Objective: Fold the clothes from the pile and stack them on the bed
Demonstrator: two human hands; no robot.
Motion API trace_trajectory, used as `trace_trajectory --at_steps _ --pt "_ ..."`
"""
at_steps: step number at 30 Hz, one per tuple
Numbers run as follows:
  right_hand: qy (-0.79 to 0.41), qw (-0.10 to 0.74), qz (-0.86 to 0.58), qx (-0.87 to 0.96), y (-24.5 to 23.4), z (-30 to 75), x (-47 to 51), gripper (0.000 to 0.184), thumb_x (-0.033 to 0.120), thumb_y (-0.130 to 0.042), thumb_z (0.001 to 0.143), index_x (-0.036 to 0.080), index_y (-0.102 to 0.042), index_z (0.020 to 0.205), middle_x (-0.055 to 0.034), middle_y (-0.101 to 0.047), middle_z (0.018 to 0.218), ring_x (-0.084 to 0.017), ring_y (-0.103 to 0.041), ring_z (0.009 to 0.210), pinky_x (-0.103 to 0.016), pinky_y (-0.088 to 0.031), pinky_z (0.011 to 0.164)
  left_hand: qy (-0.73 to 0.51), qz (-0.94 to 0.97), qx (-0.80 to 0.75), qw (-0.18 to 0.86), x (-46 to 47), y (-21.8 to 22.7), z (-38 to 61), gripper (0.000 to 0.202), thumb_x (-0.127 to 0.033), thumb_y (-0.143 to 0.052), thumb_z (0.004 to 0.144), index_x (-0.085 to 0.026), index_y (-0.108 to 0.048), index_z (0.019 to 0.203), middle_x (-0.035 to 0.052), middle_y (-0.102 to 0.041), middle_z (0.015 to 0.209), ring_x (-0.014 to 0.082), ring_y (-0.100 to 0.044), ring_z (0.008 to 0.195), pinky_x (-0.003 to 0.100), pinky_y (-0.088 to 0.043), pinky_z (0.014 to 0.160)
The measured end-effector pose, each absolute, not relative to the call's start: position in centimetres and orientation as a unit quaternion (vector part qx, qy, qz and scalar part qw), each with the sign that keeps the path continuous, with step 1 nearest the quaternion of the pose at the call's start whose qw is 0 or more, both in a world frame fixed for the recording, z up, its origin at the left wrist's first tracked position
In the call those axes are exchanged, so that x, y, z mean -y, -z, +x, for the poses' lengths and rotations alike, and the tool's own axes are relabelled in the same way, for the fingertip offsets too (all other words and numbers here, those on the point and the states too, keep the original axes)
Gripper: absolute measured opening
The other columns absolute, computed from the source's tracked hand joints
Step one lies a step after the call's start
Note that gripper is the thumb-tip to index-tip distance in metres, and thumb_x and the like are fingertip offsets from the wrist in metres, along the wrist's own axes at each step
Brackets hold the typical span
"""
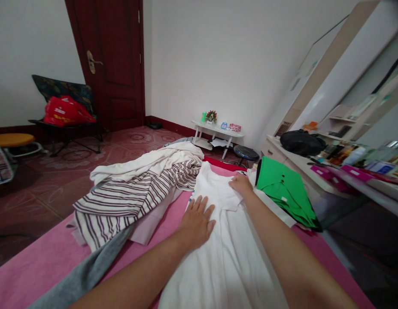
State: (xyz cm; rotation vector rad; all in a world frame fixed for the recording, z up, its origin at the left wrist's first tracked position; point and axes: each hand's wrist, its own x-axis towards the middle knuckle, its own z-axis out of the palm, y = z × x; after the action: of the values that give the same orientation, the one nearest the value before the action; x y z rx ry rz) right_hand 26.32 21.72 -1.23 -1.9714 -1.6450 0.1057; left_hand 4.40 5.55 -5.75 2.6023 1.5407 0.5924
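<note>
A white dress lies stretched out toward me on a pink bed cover. My left hand rests flat on its left side with the fingers spread. At the dress's upper right, by the short sleeve, my right hand is closed, its fingers bent onto the white cloth at the shoulder. A striped shirt lies to the left in a loose heap, with a cream garment on top of it. To the right sits a folded green garment with dark buttons.
A grey cloth trails along the bed's left side. Beyond the bed stand a small white table and a round dark stool. Along the right runs a dresser with bottles and a black bag. A folding chair holds a red bag.
</note>
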Motion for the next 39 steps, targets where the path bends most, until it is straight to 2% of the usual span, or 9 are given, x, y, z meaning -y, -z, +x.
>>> trace_trajectory --at_steps 5,10,18,24,27,29,32,35,39 --pt "0.066 0.273 -0.731 0.622 -0.5 25.2 -20.7 0.025 0.014 -0.052 0.079 0.017 -0.068 0.099 -0.0159 -0.064 0.105 -0.031 -0.057 0.104 -0.044 -0.041 0.087 -0.188 0.846 -0.499 0.03 -5.7 5.9 4.3 0.052 -0.046 -0.029 0.095 -0.023 -0.04 0.141 0.0105 -0.029 0.152 0.0291 -0.021 0.141 0.048 -0.017 0.114" --pt "0.082 0.247 -0.627 0.734 1.8 22.5 -16.0 0.051 0.032 -0.05 0.088 0.017 -0.043 0.137 -0.0118 -0.045 0.141 -0.025 -0.038 0.13 -0.04 -0.028 0.107 -0.174 0.846 -0.503 0.03 -5.6 5.7 4.3 0.051 -0.045 -0.031 0.095 -0.022 -0.04 0.14 0.0103 -0.029 0.152 0.0286 -0.021 0.141 0.048 -0.017 0.114" --pt "-0.058 0.084 -0.598 0.795 5.8 22.4 -9.1 0.055 0.043 -0.034 0.096 0.019 -0.033 0.144 -0.0097 -0.024 0.154 -0.029 -0.017 0.142 -0.055 -0.018 0.112 -0.16 0.854 -0.495 0.026 -5.8 6.0 4.2 0.052 -0.046 -0.031 0.096 -0.02 -0.04 0.14 0.0117 -0.028 0.152 0.0307 -0.022 0.14 0.05 -0.017 0.113" --pt "-0.101 0.205 -0.539 0.811 2.5 20.2 -1.3 0.045 0.016 -0.044 0.084 0.016 -0.052 0.128 -0.0114 -0.046 0.14 -0.024 -0.038 0.132 -0.043 -0.03 0.11 -0.149 0.861 -0.485 0.032 -5.6 5.8 3.9 0.054 -0.044 -0.03 0.096 -0.018 -0.037 0.143 0.0137 -0.027 0.152 0.0319 -0.02 0.141 0.05 -0.016 0.113" --pt "-0.166 0.297 -0.431 0.836 -0.3 17.3 5.9 0.028 0.023 -0.047 0.086 0.025 -0.06 0.11 -0.0056 -0.06 0.113 -0.02 -0.055 0.11 -0.036 -0.044 0.096 -0.139 0.869 -0.474 0.036 -5.5 5.5 3.8 0.054 -0.043 -0.031 0.096 -0.016 -0.037 0.143 0.0146 -0.027 0.152 0.0315 -0.02 0.141 0.048 -0.016 0.113" --pt "-0.209 0.27 -0.35 0.872 -1.3 14.9 10.8 0.022 0.036 -0.055 0.086 0.025 -0.06 0.104 -0.0045 -0.062 0.096 -0.019 -0.059 0.088 -0.033 -0.049 0.077 -0.141 0.869 -0.473 0.034 -5.4 5.5 3.7 0.053 -0.043 -0.03 0.097 -0.016 -0.037 0.142 0.0146 -0.027 0.152 0.0313 -0.021 0.14 0.048 -0.016 0.113" --pt "-0.108 0.217 -0.268 0.932 -0.3 11.8 16.0 0.032 0.05 -0.063 0.078 0.025 -0.06 0.098 -0.0038 -0.062 0.079 -0.02 -0.054 0.067 -0.032 -0.041 0.053 -0.146 0.866 -0.477 0.023 -5.3 5.5 3.8 0.053 -0.043 -0.031 0.096 -0.017 -0.039 0.141 0.015 -0.029 0.151 0.0322 -0.023 0.14 0.049 -0.017 0.113" --pt "-0.005 0.213 -0.26 0.942 2.0 10.0 17.8 0.013 0.035 -0.06 0.082 0.023 -0.058 0.078 -0.0029 -0.057 0.064 -0.019 -0.049 0.06 -0.031 -0.032 0.046 -0.151 0.865 -0.479 0.006 -5.3 5.7 3.9 0.052 -0.043 -0.03 0.097 -0.017 -0.039 0.141 0.0146 -0.03 0.151 0.032 -0.025 0.139 0.049 -0.019 0.112" --pt "-0.06 0.206 -0.257 0.942 3.1 10.5 18.2 0.022 0.025 -0.05 0.088 0.022 -0.052 0.066 0.0002 -0.052 0.058 -0.015 -0.048 0.056 -0.027 -0.034 0.049 -0.15 0.867 -0.475 -0.01 -5.4 5.9 3.9 0.052 -0.044 -0.031 0.096 -0.019 -0.04 0.14 0.0133 -0.032 0.15 0.0308 -0.026 0.139 0.049 -0.023 0.111"
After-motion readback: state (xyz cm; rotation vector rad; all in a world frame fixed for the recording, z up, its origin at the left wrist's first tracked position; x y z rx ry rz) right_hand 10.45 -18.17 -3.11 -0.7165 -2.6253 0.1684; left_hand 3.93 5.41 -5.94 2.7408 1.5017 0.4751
